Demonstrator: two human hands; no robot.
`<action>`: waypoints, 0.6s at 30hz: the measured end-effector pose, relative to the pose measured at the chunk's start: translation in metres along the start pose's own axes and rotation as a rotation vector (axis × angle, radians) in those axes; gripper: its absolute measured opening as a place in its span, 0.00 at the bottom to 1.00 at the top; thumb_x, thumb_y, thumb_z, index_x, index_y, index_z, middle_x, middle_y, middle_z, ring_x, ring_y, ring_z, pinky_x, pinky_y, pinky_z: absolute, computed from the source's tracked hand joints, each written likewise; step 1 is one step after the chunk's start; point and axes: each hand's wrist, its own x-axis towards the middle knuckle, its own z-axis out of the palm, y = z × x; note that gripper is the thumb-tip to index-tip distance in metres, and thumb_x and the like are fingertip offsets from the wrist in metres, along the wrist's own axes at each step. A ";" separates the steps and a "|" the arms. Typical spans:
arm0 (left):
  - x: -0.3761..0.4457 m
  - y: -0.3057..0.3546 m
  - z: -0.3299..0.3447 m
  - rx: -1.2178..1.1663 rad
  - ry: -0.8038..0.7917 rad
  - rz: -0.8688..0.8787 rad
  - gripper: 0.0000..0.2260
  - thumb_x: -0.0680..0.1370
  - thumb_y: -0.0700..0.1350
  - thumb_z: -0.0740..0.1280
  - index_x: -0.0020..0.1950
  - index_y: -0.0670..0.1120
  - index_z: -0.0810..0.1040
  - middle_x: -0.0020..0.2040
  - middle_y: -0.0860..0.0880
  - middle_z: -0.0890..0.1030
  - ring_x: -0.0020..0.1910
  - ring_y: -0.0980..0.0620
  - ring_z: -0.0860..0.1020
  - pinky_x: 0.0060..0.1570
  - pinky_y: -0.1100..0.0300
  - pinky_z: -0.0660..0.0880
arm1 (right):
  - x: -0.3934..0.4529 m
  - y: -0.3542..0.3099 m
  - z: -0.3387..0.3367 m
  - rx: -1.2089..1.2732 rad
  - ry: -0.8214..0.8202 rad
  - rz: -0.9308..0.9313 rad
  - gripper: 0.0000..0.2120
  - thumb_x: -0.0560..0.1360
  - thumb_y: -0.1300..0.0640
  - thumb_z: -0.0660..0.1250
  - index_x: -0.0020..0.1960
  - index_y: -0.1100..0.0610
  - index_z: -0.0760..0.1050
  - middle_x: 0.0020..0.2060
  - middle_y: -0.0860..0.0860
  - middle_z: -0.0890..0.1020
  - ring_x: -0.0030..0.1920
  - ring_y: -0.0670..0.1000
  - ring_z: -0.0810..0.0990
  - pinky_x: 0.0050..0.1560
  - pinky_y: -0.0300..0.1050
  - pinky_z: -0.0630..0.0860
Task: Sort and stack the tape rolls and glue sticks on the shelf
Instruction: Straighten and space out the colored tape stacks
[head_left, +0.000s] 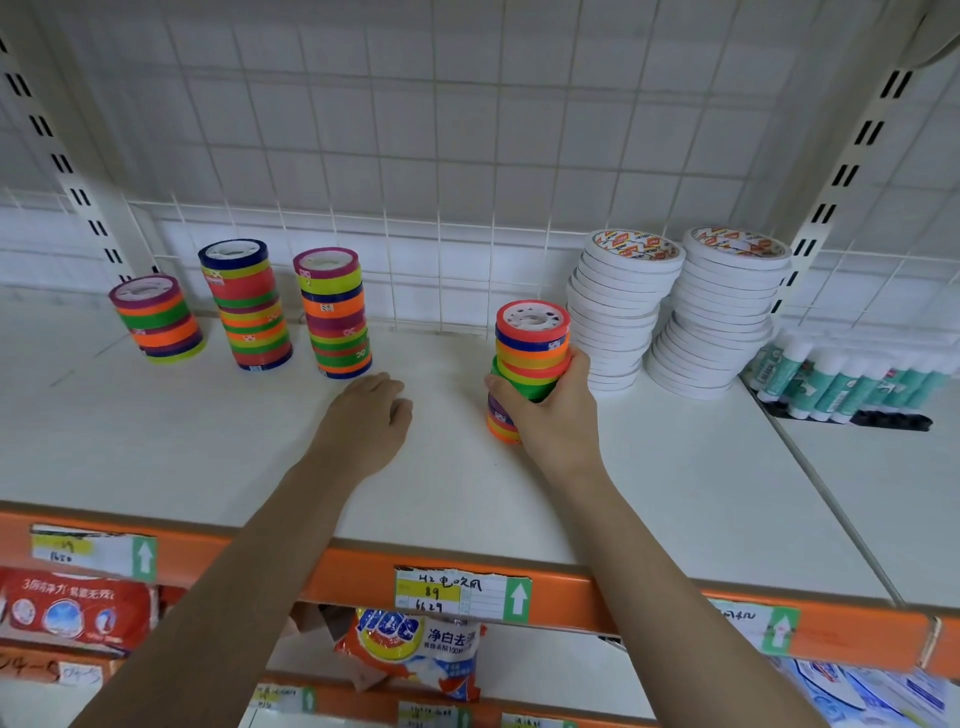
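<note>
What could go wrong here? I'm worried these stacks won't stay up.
The right hand grips the colored stack only around its middle, so the rolls above and below could slip apart. It stands close to the leaning white tape stacks; a bump might topple them. The left hand lies near another colored stack.

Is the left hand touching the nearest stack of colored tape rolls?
Apart. The head view shows bare shelf between the left hand and the nearest stack behind it.
</note>
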 end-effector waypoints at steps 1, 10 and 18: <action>0.000 -0.001 0.000 0.000 -0.002 -0.001 0.19 0.82 0.45 0.55 0.71 0.41 0.66 0.72 0.44 0.66 0.72 0.48 0.62 0.69 0.58 0.58 | 0.000 0.000 0.000 -0.006 -0.004 0.002 0.27 0.69 0.54 0.74 0.59 0.48 0.61 0.46 0.37 0.72 0.45 0.38 0.75 0.40 0.26 0.69; 0.002 -0.002 0.001 0.003 -0.006 0.000 0.19 0.82 0.45 0.55 0.71 0.41 0.66 0.73 0.44 0.65 0.72 0.48 0.62 0.70 0.57 0.57 | -0.003 -0.002 -0.004 0.002 -0.043 0.039 0.27 0.69 0.50 0.73 0.61 0.48 0.62 0.46 0.35 0.73 0.44 0.36 0.75 0.36 0.23 0.70; 0.001 -0.003 0.002 0.006 -0.004 -0.002 0.19 0.82 0.46 0.55 0.71 0.41 0.66 0.73 0.44 0.65 0.72 0.48 0.61 0.71 0.57 0.57 | -0.003 0.000 -0.001 -0.040 -0.009 -0.031 0.28 0.70 0.48 0.72 0.65 0.53 0.65 0.52 0.43 0.74 0.50 0.43 0.75 0.44 0.24 0.69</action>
